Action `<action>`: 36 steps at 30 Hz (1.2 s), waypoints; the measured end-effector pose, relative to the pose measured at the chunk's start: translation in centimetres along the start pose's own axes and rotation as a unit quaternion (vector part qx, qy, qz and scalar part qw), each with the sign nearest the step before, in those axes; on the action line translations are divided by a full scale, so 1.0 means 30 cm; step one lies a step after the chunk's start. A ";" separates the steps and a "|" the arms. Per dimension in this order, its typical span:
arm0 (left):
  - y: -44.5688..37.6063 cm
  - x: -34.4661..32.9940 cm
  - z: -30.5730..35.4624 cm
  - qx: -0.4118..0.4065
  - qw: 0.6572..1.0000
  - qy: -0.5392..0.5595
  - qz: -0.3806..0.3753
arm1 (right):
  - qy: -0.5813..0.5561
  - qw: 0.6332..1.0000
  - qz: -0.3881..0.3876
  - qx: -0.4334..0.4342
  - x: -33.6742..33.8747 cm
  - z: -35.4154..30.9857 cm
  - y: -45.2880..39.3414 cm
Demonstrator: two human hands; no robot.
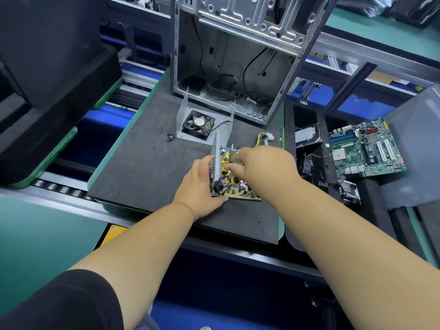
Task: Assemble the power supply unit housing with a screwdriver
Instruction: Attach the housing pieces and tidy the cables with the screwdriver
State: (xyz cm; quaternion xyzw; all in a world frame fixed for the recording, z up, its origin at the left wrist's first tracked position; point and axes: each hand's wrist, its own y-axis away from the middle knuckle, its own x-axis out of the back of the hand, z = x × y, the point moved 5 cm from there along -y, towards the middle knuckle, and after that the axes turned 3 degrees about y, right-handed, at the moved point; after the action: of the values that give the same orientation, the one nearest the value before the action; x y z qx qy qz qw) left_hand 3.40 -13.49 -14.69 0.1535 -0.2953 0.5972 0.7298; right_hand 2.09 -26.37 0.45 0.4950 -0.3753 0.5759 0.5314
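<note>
Hold the metal side wall [215, 160] of the power supply, mid-mat, snug in the curled left hand [198, 186], press the circuit board [234, 177] flat with bent right hand [259, 163], fan cover [202, 122] waiting at twelve o'clock.

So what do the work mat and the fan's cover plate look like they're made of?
Mat: probably dense foam or rubber, matte dark grey with a fine grain and no glare. Cover plate: seemingly thin sheet metal, pale grey and dull, with crisp folded edges.

Black short sleeve [71, 303], bare forearms.
</note>
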 end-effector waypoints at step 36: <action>-0.002 -0.003 -0.005 0.003 1.000 -0.005 -0.004 | -0.106 0.993 0.013 0.052 0.031 0.018 0.031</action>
State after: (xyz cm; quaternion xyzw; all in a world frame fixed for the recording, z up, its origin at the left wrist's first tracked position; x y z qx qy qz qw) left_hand 3.48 -13.47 -14.86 0.1599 -0.2965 0.5946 0.7301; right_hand 1.32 -26.82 1.55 0.5753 -0.4058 0.5456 0.4547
